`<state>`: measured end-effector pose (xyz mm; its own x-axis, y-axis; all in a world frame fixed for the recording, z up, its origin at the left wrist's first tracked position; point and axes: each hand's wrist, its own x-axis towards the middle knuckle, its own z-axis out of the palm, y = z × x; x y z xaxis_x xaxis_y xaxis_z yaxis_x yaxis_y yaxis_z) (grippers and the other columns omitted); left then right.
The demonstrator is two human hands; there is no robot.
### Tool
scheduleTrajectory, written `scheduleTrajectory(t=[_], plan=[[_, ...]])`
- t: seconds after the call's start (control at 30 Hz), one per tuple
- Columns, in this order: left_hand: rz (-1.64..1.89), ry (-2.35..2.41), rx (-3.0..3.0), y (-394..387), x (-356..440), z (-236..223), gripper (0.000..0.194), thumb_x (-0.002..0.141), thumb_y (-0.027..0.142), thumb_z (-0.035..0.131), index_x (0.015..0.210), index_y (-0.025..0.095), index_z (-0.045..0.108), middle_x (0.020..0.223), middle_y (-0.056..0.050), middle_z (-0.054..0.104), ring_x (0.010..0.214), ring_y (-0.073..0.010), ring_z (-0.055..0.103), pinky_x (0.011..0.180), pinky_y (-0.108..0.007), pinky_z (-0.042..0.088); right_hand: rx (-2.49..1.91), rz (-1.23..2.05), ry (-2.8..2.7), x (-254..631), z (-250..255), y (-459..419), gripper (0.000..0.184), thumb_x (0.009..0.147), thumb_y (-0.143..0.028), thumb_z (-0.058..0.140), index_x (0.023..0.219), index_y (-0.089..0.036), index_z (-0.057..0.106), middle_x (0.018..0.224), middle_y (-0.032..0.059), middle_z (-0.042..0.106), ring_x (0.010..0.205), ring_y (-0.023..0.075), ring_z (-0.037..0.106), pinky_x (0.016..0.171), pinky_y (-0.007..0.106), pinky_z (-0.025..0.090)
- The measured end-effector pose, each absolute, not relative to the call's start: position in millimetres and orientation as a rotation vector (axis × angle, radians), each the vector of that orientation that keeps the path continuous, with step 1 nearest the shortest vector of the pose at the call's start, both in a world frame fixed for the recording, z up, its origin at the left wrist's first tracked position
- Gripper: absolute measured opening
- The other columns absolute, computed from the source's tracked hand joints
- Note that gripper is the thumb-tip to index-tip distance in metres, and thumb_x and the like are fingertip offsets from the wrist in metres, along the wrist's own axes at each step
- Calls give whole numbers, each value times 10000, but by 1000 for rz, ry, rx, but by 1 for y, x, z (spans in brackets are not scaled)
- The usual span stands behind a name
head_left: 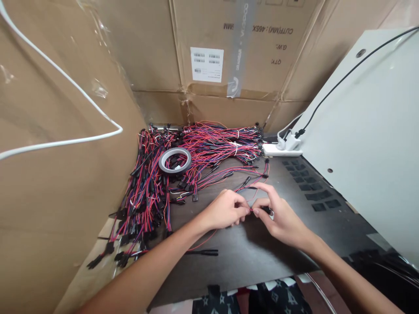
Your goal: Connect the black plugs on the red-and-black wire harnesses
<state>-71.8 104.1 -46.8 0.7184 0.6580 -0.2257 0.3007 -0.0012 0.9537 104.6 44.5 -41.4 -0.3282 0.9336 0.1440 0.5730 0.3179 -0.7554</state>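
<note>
Above the dark table (235,266), my left hand (229,209) pinches a thin red wire cable (251,210), part of which is hidden by the fingers. Close beside it, my right hand (278,213) grips the same cable between thumb and fingers, with a black connector (267,211) showing at its palm. A short black strip, apparently tape (251,188), is at the raised index fingertip of my right hand. Behind my hands lie several loose red and black wire cables (225,172). A thin red wire trails under my left forearm near a black cable end (209,252).
Wire bundles (150,183) fill the left side, and tied bundles (222,141) lie at the back. A tape roll (175,171) rests on them. Cut black tape pieces (304,179) stick to the table at right. A power strip (281,151) sits by a white panel (366,109); cardboard (157,52) stands behind.
</note>
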Motion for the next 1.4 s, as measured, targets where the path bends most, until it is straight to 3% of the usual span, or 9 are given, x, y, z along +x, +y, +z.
scheduleTrajectory(t=[0.23, 0.4, 0.67, 1.0, 1.13, 1.4], plan=[[281, 722, 1237, 102, -73, -50, 242, 669, 314, 684, 652, 79, 629, 553, -39, 612, 444, -116, 570, 434, -241, 490, -1311, 963, -1962, 117, -35, 47, 442, 867, -167, 445, 1275, -186, 276, 683, -25, 604, 627, 145, 563, 653, 282, 439], [286, 730, 1193, 100, -72, -48, 287, 619, 337, 744, 661, 71, 645, 545, -37, 613, 429, -109, 557, 424, -239, 483, -1301, 1156, -1884, 126, -23, 50, 374, 861, -243, 472, 1190, -197, 300, 644, -44, 553, 583, 134, 522, 592, 262, 411], [257, 727, 1231, 105, -76, -44, 186, 650, 265, 709, 671, 87, 663, 537, -11, 598, 418, -59, 499, 402, -175, 400, -1308, 1278, -1741, 141, -16, 51, 432, 863, -365, 517, 1180, -198, 275, 662, -33, 556, 613, 140, 539, 603, 275, 419], [247, 607, 1262, 97, -69, -41, 292, 727, 338, 655, 897, 108, 592, 582, 4, 599, 425, -89, 526, 413, -209, 430, -1231, 1262, -1860, 133, -16, 46, 378, 878, -266, 472, 1199, -185, 290, 663, -36, 556, 596, 129, 536, 589, 257, 422], [313, 612, 1272, 94, -65, -45, 247, 736, 335, 634, 793, 98, 592, 607, -8, 593, 473, -86, 542, 460, -212, 448, -1211, 1227, -1964, 124, -16, 47, 374, 872, -207, 449, 1215, -181, 303, 645, -45, 563, 592, 129, 537, 612, 260, 418], [316, 701, 1270, 96, -68, -43, 150, 639, 246, 655, 666, 100, 632, 499, 24, 526, 424, -75, 456, 422, -204, 359, -1219, 1154, -2055, 117, -15, 45, 385, 863, -163, 439, 1229, -190, 323, 678, -37, 593, 632, 137, 553, 670, 272, 430]])
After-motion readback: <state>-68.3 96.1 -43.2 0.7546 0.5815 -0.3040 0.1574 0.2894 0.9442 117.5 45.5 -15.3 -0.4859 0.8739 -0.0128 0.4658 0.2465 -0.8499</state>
